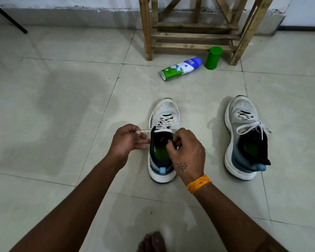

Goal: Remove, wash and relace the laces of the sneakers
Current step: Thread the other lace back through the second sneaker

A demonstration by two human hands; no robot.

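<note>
We look through one wide-angle camera worn on the head, facing forward and down at the tiled floor [62,110]. The wooden rack [193,28] stands at twelve o'clock, farther off.

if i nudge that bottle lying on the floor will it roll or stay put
The bottle would probably roll: it is round and lies on its side on smooth tile. It likely feels light, being slim plastic. It might bump the green can standing close by.

Pale glossy floor tiles [62,106] with dark grout lines run to a white wall [62,1]. A slatted wooden rack [193,36] stands against that wall
</note>
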